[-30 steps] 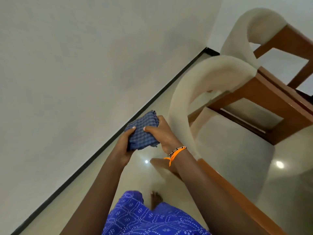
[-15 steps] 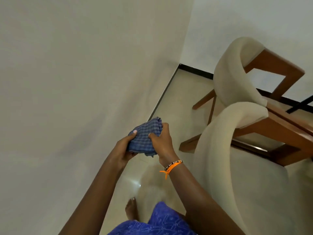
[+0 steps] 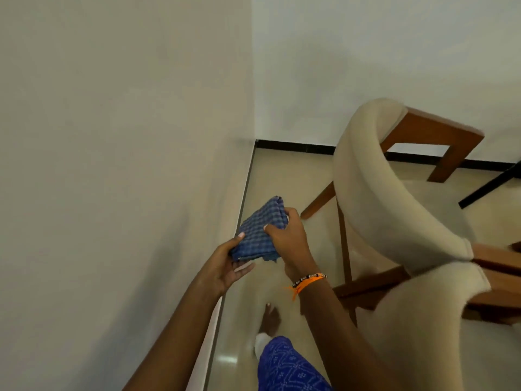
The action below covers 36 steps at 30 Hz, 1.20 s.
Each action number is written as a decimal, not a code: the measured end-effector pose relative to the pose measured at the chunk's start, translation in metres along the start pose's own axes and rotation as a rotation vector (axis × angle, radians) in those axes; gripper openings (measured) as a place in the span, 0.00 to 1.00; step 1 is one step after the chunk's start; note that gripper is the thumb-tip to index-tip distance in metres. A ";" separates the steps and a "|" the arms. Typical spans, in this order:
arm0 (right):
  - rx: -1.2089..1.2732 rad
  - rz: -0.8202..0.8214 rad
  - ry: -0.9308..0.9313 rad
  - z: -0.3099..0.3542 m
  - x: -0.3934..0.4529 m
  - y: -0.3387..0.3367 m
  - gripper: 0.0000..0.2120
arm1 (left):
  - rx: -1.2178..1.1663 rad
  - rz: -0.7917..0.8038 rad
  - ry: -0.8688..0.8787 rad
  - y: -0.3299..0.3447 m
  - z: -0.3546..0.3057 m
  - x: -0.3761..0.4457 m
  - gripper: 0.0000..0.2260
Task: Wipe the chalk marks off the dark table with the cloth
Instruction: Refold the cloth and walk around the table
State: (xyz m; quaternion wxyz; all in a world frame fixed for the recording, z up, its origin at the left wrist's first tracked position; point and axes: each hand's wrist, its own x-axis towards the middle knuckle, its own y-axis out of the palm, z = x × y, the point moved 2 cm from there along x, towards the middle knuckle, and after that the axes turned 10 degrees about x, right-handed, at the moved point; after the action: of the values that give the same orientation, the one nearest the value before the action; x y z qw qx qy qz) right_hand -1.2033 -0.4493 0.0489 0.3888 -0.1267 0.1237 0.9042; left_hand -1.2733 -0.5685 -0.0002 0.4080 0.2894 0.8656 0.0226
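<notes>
1. We hold the cloth (image 3: 260, 231), a folded blue checked piece, in front of us with both hands, above the pale floor (image 3: 284, 176).
2. Our right hand (image 3: 287, 244) grips the cloth from its right side; the fingers are curled over the top edge and the thumb presses on the checked face.
3. Our left hand (image 3: 225, 266) is under the cloth's lower left corner. The thumb lies on the fabric, and the other fingers are spread and almost straight below it, so this hand supports more than it grips.
4. The two hands are close together, joined by the cloth between them.
5. On the right wrist, just below the cloth, we wear an orange thread and a bead bracelet (image 3: 308, 279).
6. To the right of the cloth stands a chair (image 3: 394, 187) with a cream padded back and a brown wooden frame. It does not touch the cloth.
7. To the left of the cloth is a plain wall (image 3: 112, 165); a black skirting strip (image 3: 293, 144) runs along the far wall beyond the cloth.
8. Below the cloth we see our bare foot (image 3: 269, 318) on the floor and the blue patterned garment (image 3: 287, 365).
9. The dark table cannot be seen here.
</notes>
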 end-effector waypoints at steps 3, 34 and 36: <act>-0.002 0.014 -0.010 0.037 0.072 0.001 0.19 | -0.013 0.054 0.043 0.032 -0.066 0.060 0.06; 0.012 -0.589 -0.161 0.314 0.691 -0.199 0.18 | 0.717 0.437 -0.004 0.460 -0.460 0.594 0.05; -0.025 -0.658 -0.158 0.333 0.711 -0.257 0.18 | 0.784 0.479 0.001 0.531 -0.465 0.608 0.06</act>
State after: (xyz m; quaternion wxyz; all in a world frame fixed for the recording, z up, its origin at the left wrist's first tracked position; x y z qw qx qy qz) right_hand -1.5316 0.3069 0.0981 0.6666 -0.0944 0.0345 0.7386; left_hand -1.6557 0.2802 0.0341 0.2505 0.6141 0.7175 -0.2129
